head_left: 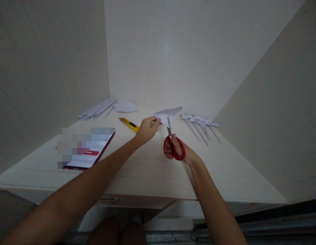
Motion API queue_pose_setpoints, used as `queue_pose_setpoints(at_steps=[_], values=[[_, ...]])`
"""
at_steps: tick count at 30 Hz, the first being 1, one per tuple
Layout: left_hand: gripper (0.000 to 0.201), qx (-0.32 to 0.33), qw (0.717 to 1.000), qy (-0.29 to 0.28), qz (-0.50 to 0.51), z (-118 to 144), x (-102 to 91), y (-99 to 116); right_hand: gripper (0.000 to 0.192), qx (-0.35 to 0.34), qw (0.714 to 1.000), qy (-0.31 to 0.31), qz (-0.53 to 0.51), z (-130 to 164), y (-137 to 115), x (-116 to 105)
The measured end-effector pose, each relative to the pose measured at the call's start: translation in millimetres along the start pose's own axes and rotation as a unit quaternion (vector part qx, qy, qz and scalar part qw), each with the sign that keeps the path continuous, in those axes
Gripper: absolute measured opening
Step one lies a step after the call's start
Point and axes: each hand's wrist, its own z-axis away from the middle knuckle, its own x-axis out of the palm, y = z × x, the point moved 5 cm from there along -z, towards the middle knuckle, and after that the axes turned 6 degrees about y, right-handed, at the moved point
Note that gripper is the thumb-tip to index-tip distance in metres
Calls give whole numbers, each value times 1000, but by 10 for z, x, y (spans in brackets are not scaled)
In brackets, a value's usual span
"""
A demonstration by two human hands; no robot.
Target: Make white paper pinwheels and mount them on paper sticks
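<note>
My left hand (pixel 147 129) pinches a small folded white paper piece (pixel 167 114) above the middle of a pale wooden table (pixel 147 170). My right hand (pixel 182 152) grips red-handled scissors (pixel 173 144), their blades pointing up into the lower edge of the paper. Both hands hover over the table's middle.
A yellow utility knife (pixel 129 124) lies left of my left hand. Several rolled white paper sticks (pixel 99 109) and a flat white paper piece (pixel 126 107) lie at the back left. Paper pinwheels on sticks (pixel 201 126) lie at the right. A red-edged booklet (pixel 90 154) lies front left. Walls enclose the table.
</note>
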Motion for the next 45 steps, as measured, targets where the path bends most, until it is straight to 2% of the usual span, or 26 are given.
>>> queue_pose_setpoints(at_steps=[24, 40, 45], values=[[25, 5, 1000, 1, -8, 1, -4, -5, 50, -6, 1000, 14, 12, 14, -24, -8], [26, 7, 1000, 12, -23, -5, -24, -17, 50, -1, 996, 55, 73, 44, -57, -60], [25, -20, 999, 28, -5, -32, -40, -103, 49, -5, 998, 40, 44, 26, -48, -82]])
